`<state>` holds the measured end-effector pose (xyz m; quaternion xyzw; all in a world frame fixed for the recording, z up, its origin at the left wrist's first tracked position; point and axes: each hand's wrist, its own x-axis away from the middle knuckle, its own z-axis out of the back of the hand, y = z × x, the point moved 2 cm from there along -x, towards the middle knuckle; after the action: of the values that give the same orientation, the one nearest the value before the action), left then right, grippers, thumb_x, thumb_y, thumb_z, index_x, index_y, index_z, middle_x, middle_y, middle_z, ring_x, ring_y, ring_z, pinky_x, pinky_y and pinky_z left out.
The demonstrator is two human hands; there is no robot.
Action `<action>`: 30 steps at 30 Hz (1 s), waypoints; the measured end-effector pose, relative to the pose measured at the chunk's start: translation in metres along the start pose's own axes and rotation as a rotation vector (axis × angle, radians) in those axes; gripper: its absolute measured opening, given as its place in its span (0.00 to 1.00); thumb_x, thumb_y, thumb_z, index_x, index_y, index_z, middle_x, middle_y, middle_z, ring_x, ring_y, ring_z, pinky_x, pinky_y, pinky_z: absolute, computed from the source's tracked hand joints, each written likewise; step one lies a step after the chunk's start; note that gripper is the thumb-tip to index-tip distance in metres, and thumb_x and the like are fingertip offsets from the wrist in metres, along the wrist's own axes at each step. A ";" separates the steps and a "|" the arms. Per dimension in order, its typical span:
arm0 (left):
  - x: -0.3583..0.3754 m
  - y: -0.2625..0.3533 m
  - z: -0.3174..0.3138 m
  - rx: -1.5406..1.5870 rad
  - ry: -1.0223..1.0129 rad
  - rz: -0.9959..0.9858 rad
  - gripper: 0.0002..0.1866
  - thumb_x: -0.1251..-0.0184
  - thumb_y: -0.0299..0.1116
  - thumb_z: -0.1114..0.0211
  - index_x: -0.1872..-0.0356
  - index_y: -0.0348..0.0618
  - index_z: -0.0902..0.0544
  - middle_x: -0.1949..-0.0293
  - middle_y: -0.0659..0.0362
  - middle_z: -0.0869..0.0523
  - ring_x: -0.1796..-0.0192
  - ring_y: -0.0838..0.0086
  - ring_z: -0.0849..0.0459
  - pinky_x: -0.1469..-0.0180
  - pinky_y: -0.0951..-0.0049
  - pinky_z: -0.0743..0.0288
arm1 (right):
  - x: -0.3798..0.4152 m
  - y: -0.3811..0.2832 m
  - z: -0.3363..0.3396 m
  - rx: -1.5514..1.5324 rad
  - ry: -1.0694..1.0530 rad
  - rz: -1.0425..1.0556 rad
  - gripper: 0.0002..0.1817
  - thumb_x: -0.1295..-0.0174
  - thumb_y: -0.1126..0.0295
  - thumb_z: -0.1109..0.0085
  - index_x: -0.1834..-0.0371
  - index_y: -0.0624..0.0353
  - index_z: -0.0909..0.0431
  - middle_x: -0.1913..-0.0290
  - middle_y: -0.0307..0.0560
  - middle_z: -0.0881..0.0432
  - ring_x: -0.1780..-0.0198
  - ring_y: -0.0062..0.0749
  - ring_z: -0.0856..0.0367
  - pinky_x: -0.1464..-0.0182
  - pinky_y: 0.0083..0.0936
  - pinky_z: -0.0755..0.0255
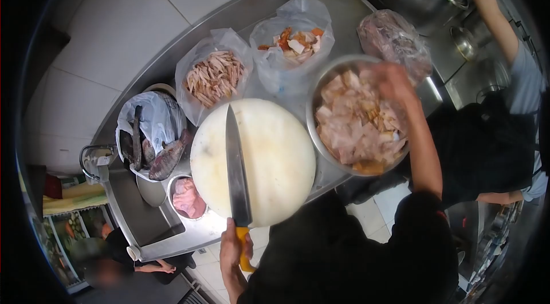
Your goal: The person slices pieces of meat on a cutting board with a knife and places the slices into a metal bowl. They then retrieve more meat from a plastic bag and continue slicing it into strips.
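Note:
My left hand point(231, 249) is closed round the yellow handle of a kitchen knife point(236, 166). The broad blade lies across a round white cutting board point(281, 155), tip pointing away from me. Over the far right rim of a large metal bowl point(313, 123) is my right hand point(394, 81), smeared by motion, so its fingers cannot be made out. Pale sliced meat point(358, 115) fills the bowl, some pieces blurred too. Beyond the board, one plastic bag point(213, 78) holds meat strips, and another bag point(295, 40) holds white and orange pieces.
Whole dark fish point(169, 158) lie in a bag at left, beside a sink point(140, 212). A small bowl of pink meat point(189, 198) touches the board's side. A tied bag of meat point(395, 40) sits at back right. Another person point(487, 143) stands right; someone sits lower left.

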<state>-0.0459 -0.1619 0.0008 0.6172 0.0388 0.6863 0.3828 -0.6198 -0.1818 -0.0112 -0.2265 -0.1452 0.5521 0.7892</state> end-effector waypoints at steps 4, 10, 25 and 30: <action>0.003 0.010 -0.012 -0.047 -0.030 -0.023 0.43 0.22 0.74 0.66 0.74 0.43 0.23 0.88 0.62 0.26 0.89 0.77 0.27 0.82 0.78 0.29 | -0.011 -0.016 -0.046 -0.120 -0.234 0.073 0.28 0.45 0.67 0.27 0.37 0.56 0.16 0.44 0.54 0.12 0.42 0.50 0.14 0.40 0.38 0.22; 0.005 0.007 -0.020 -0.040 -0.039 0.052 0.44 0.24 0.76 0.65 0.73 0.42 0.22 0.87 0.61 0.26 0.89 0.76 0.26 0.81 0.77 0.28 | -0.020 -0.014 -0.067 -0.065 -0.553 -0.022 0.29 0.48 0.61 0.24 0.41 0.58 0.16 0.46 0.53 0.11 0.45 0.46 0.13 0.40 0.32 0.23; 0.006 0.009 -0.027 0.095 0.101 0.005 0.40 0.23 0.74 0.57 0.73 0.42 0.26 0.89 0.63 0.31 0.91 0.78 0.34 0.87 0.76 0.39 | 0.047 -0.075 -0.066 0.115 -0.357 0.513 0.30 0.57 0.72 0.22 0.46 0.55 0.19 0.47 0.49 0.20 0.39 0.48 0.23 0.35 0.38 0.27; 0.010 0.001 -0.026 0.132 0.058 0.025 0.39 0.23 0.74 0.56 0.72 0.43 0.27 0.88 0.64 0.32 0.90 0.78 0.35 0.86 0.77 0.38 | 0.061 -0.072 -0.078 0.136 -0.303 0.538 0.35 0.60 0.70 0.23 0.41 0.53 0.20 0.43 0.50 0.22 0.38 0.50 0.24 0.35 0.42 0.27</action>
<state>-0.0684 -0.1455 0.0036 0.6216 0.0875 0.7044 0.3314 -0.5031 -0.1603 -0.0425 -0.1187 -0.1589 0.7770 0.5974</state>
